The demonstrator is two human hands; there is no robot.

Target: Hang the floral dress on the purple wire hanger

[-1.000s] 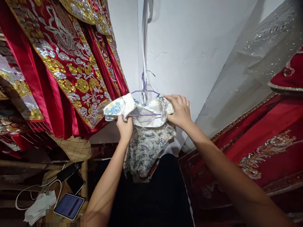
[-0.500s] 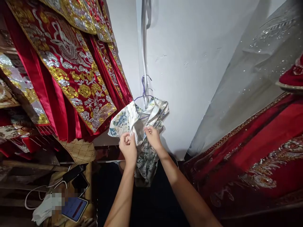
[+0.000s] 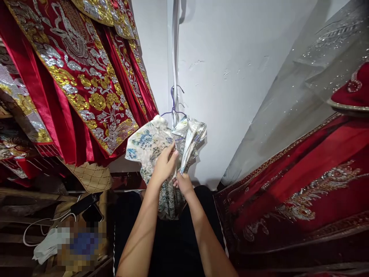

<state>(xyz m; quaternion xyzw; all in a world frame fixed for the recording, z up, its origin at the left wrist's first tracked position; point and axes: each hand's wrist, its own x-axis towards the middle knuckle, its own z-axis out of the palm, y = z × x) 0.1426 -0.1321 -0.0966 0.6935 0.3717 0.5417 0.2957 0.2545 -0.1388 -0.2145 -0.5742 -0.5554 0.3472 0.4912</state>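
We pinch floral dress [image 3: 150,144] front: left hand [image 3: 165,166] and right hand [image 3: 183,184] both closed on cloth. Hanger [image 3: 174,109] above. Red robes [image 3: 80,77] crowd left edge, red gown [image 3: 302,184] right; bare wall [image 3: 230,69] beyond.

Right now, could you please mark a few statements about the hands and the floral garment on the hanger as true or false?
1. The floral garment hangs on a purple wire hanger. True.
2. Both hands are on the garment. True: the left hand grips the front and the right hand pinches the fabric just below it.
3. The garment is plain black. False: it is pale with blue flowers.
4. Red robes with gold embroidery hang to the left. True.
5. The hanger lies on the floor. False: it hangs in front of the white wall.
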